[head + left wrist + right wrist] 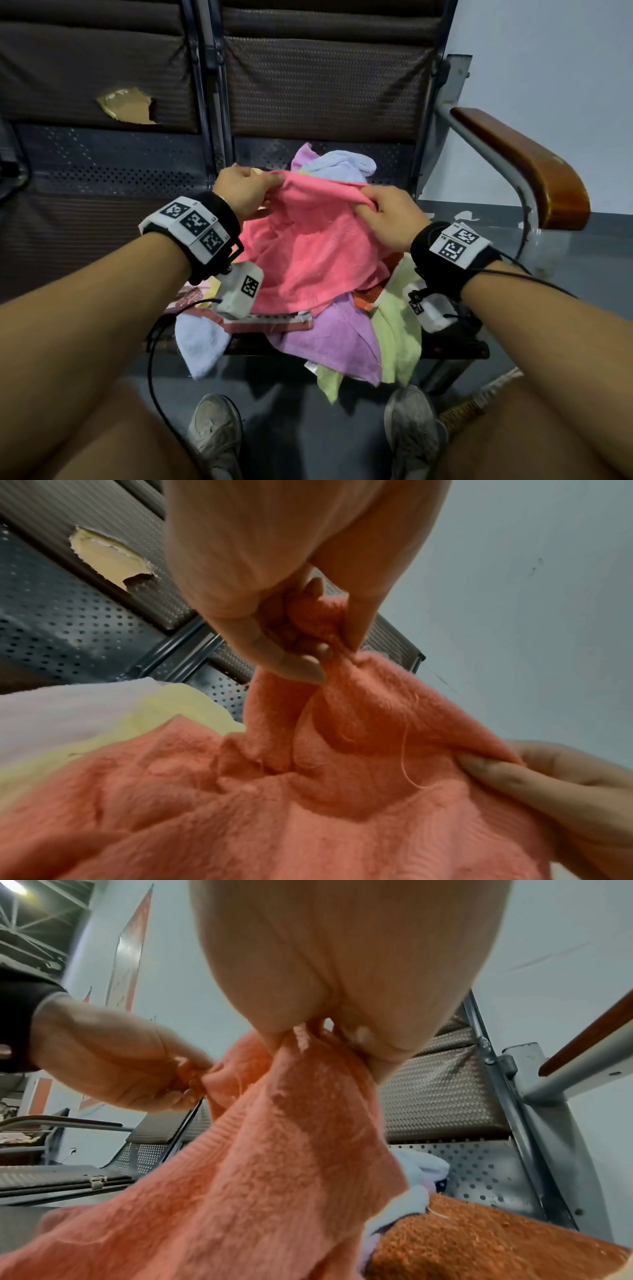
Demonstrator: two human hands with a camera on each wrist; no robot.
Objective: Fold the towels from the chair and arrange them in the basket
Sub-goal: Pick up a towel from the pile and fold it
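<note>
A pink towel (308,246) hangs over a heap of towels on the chair seat (455,349). My left hand (245,192) pinches its upper left edge and my right hand (387,214) pinches its upper right edge, holding that edge raised between them. The left wrist view shows my left hand (308,642) bunching the pink towel (274,804), with my right hand (548,785) at the lower right. Seen from the right wrist, my right hand (325,1031) grips the pink towel (274,1164) and my left hand (137,1064) pinches it too. No basket is in view.
Under the pink towel lie a purple towel (339,339), a light green towel (397,329), a white towel (202,339), a pale blue towel (342,164) and an orange towel (479,1242). A wooden armrest (524,164) stands right. The neighbouring backrest has a torn patch (126,106). My shoes (215,435) rest below.
</note>
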